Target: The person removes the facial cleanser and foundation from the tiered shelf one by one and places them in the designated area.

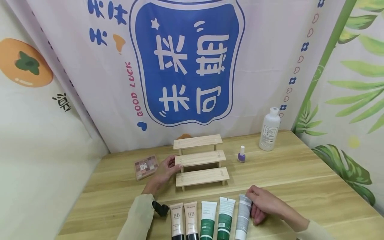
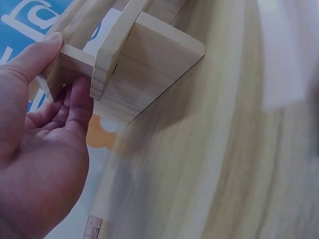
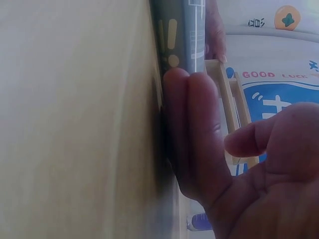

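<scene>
My left hand (image 1: 166,170) grips the left end of a three-step wooden display stand (image 1: 199,158). In the left wrist view the thumb lies over the edge of a step (image 2: 77,59) and the fingers curl beneath it. My right hand (image 1: 265,202) is at the upper end of a grey tube (image 1: 244,213). The right wrist view shows fingers (image 3: 202,114) nearly straight against the tube, with the thumb apart. Left of the grey tube lie two white-and-green tubes (image 1: 226,215) and two beige BB cream tubes (image 1: 191,216), side by side.
An eyeshadow palette (image 1: 146,167) lies left of the stand. On its right stand a purple nail polish bottle (image 1: 241,156) and, farther back, a white bottle (image 1: 269,131). A printed cloth (image 1: 186,66) hangs behind the wooden table (image 1: 102,203).
</scene>
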Motion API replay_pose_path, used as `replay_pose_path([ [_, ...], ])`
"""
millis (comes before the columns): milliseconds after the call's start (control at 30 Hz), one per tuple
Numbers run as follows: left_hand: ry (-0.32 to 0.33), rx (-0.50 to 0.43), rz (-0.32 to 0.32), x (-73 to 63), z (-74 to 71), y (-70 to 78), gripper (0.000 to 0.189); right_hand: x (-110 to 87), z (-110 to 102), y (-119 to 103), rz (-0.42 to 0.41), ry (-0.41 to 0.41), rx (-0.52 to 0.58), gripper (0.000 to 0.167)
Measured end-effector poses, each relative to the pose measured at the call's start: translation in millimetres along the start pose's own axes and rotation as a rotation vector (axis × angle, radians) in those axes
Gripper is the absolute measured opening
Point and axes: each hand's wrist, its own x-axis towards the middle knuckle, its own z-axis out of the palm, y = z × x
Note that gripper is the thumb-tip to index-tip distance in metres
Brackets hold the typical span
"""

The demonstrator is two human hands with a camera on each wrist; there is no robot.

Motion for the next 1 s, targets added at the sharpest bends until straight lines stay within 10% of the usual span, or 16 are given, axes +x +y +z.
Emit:
replay_pose_path([
  [1000,0.005,-0.032,-0.022,-5.4,4.8,-0.3,0.077,1.4,-2.6,-1.5,0.010,-0.012,-0.009,0.026],
])
